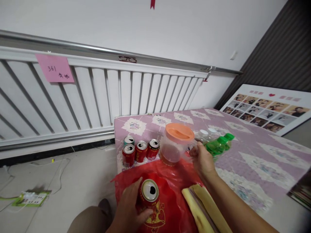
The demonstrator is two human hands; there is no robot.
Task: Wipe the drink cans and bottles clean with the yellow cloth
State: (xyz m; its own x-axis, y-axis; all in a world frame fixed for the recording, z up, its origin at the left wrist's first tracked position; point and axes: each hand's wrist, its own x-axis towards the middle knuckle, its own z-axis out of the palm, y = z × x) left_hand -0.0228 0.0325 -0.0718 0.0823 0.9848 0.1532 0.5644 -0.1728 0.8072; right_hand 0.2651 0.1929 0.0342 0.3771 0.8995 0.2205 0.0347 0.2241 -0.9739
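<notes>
My left hand (130,205) is wrapped round an opened red can (150,192), held upright above a red plastic sheet (170,194) with a gold print. My right hand (202,158) is closed at the handle of a clear plastic pitcher (171,150) with an orange lid (179,132). The pitcher stands at the sheet's back edge, with some liquid low inside it. To its left stand several opened cans, among them a red can (141,152) and a green-topped can (129,140). A folded yellow cloth (204,207) lies below my right forearm.
Green bottles (216,146) and white-capped bottles (204,133) lie right of the pitcher on the purple patterned cloth (262,168). Behind is a white radiator (141,90). A photo board (264,106) leans at the right. A power strip (31,198) is on the floor.
</notes>
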